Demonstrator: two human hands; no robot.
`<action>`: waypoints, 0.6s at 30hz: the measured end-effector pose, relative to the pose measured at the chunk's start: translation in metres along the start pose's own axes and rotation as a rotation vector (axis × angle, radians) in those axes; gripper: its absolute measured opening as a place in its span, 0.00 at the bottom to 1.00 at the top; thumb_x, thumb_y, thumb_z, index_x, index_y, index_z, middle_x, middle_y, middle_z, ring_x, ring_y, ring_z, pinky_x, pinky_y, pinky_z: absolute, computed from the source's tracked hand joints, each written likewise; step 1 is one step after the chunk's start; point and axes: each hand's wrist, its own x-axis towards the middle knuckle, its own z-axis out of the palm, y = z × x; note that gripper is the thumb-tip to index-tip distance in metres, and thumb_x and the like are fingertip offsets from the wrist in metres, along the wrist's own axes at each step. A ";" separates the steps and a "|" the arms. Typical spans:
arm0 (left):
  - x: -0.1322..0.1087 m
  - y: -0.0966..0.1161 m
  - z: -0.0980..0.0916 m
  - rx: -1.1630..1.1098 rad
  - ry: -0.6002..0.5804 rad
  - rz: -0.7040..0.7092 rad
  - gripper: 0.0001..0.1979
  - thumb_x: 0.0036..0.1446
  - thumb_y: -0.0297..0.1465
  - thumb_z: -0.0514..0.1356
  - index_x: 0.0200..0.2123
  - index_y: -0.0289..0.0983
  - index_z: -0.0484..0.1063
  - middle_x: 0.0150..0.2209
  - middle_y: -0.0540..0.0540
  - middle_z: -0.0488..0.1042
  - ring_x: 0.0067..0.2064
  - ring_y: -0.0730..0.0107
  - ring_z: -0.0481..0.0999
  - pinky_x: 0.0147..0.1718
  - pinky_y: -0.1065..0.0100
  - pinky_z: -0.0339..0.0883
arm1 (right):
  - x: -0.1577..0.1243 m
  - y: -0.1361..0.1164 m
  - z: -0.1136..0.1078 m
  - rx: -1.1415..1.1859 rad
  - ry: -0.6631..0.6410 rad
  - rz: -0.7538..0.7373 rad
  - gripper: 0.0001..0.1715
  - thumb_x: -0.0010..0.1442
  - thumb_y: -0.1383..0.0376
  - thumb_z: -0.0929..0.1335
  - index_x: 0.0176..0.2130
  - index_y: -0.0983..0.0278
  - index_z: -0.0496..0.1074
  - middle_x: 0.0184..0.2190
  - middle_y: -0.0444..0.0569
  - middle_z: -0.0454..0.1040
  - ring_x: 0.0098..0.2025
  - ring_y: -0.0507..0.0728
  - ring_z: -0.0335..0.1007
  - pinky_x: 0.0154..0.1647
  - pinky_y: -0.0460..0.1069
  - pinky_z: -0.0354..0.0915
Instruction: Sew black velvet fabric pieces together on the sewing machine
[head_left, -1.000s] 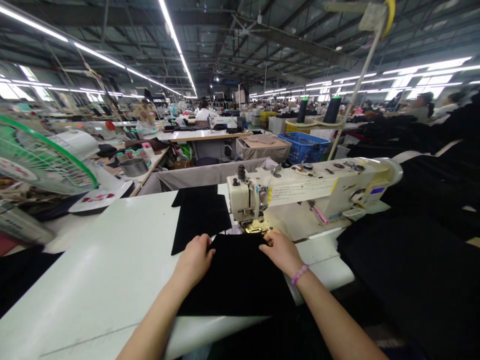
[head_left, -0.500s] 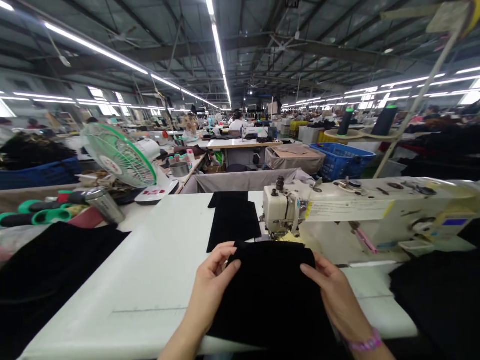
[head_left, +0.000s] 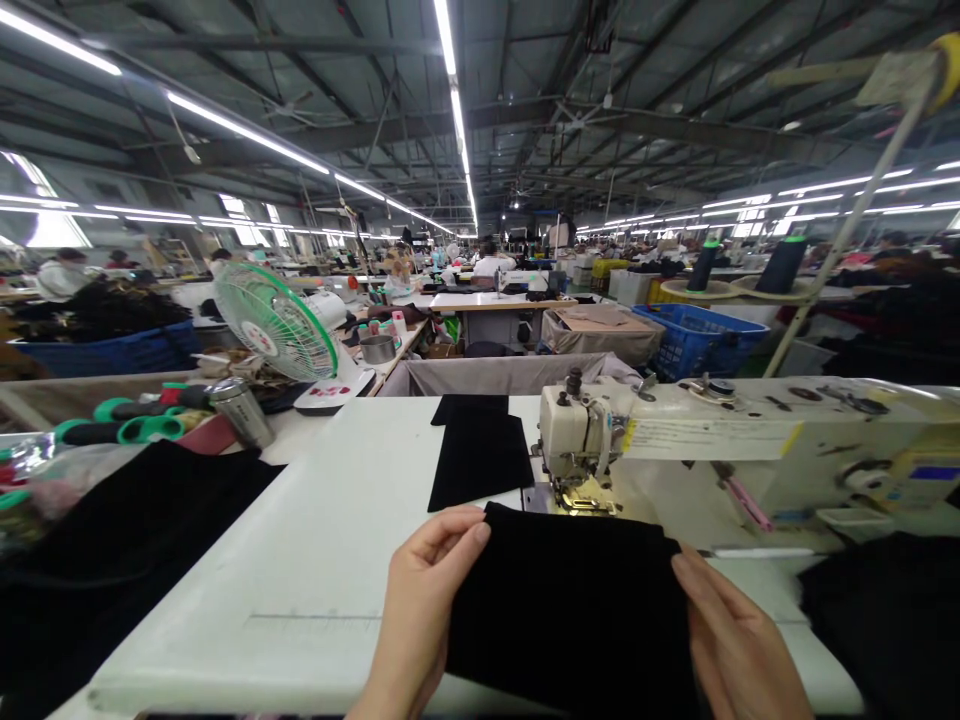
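A piece of black fabric is stretched between my two hands, just in front of the sewing machine. My left hand pinches its upper left corner between thumb and fingers. At the upper right corner, my right hand grips the edge, thumb on top and fingers partly hidden behind. The fabric's top edge lies near the needle plate, apart from the presser foot as far as I can see. More black fabric pieces lie flat on the white table, left of the machine head.
Black fabric drapes over the table's left side, with another dark pile at the right. A green-rimmed fan, a metal flask and thread spools stand at the left. Behind the machine is a blue crate.
The fabric has come nearer to me and right, away from the needle area. My right hand has moved right and lower, spreading the top edge wider. The view has tilted up slightly.
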 end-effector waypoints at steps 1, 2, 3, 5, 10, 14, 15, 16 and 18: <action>-0.001 0.001 0.001 -0.023 0.006 -0.023 0.18 0.41 0.42 0.74 0.33 0.38 0.82 0.41 0.42 0.83 0.47 0.55 0.79 0.49 0.62 0.71 | -0.003 -0.004 0.002 0.030 0.018 0.032 0.29 0.42 0.46 0.79 0.40 0.60 0.83 0.49 0.51 0.82 0.63 0.68 0.67 0.64 0.57 0.64; -0.002 0.001 0.001 -0.040 0.011 -0.036 0.19 0.40 0.42 0.75 0.34 0.37 0.83 0.41 0.41 0.83 0.47 0.55 0.79 0.49 0.63 0.70 | -0.005 -0.007 0.004 0.058 0.037 0.059 0.29 0.39 0.47 0.80 0.39 0.60 0.84 0.49 0.51 0.81 0.63 0.68 0.66 0.65 0.57 0.62; -0.004 0.001 0.002 -0.052 0.012 -0.044 0.20 0.39 0.42 0.75 0.34 0.37 0.83 0.41 0.41 0.83 0.46 0.55 0.79 0.49 0.64 0.70 | -0.007 -0.010 0.005 0.083 0.054 0.077 0.29 0.37 0.48 0.81 0.38 0.60 0.84 0.49 0.50 0.81 0.64 0.68 0.65 0.66 0.57 0.60; -0.006 0.003 0.002 -0.068 0.011 -0.054 0.21 0.38 0.42 0.76 0.34 0.37 0.83 0.41 0.41 0.83 0.46 0.56 0.79 0.49 0.65 0.70 | -0.007 -0.011 0.006 0.111 0.069 0.092 0.30 0.33 0.49 0.82 0.36 0.60 0.84 0.50 0.50 0.81 0.65 0.68 0.64 0.67 0.57 0.59; -0.009 0.007 0.003 -0.087 0.003 -0.073 0.21 0.37 0.42 0.76 0.36 0.38 0.84 0.39 0.42 0.84 0.43 0.58 0.80 0.46 0.66 0.71 | -0.004 -0.006 0.003 0.108 0.046 0.061 0.29 0.35 0.50 0.82 0.37 0.60 0.84 0.49 0.50 0.81 0.62 0.68 0.68 0.62 0.54 0.67; -0.008 0.007 0.005 -0.063 0.027 -0.046 0.20 0.38 0.42 0.76 0.33 0.37 0.83 0.37 0.42 0.83 0.41 0.60 0.79 0.44 0.67 0.71 | -0.004 -0.005 0.002 0.095 0.063 0.053 0.28 0.35 0.51 0.82 0.36 0.60 0.83 0.49 0.50 0.81 0.62 0.68 0.69 0.59 0.53 0.69; -0.008 0.007 0.006 -0.056 0.034 -0.026 0.19 0.38 0.42 0.76 0.32 0.37 0.83 0.37 0.43 0.83 0.41 0.61 0.79 0.44 0.67 0.71 | -0.004 -0.006 0.002 0.089 0.065 0.055 0.28 0.36 0.50 0.82 0.36 0.61 0.83 0.49 0.50 0.81 0.62 0.68 0.68 0.59 0.53 0.69; -0.007 0.006 0.006 -0.052 0.042 -0.004 0.18 0.39 0.42 0.76 0.31 0.37 0.83 0.37 0.43 0.83 0.41 0.61 0.79 0.44 0.68 0.71 | -0.004 -0.006 0.003 0.084 0.064 0.056 0.28 0.37 0.49 0.81 0.37 0.61 0.83 0.49 0.51 0.81 0.62 0.68 0.69 0.59 0.53 0.70; -0.006 0.004 0.007 -0.056 0.050 0.027 0.16 0.40 0.41 0.75 0.30 0.37 0.82 0.36 0.44 0.82 0.41 0.63 0.78 0.43 0.68 0.70 | -0.004 -0.007 0.002 0.072 0.053 0.048 0.28 0.40 0.48 0.80 0.38 0.61 0.83 0.48 0.51 0.82 0.60 0.68 0.70 0.57 0.53 0.71</action>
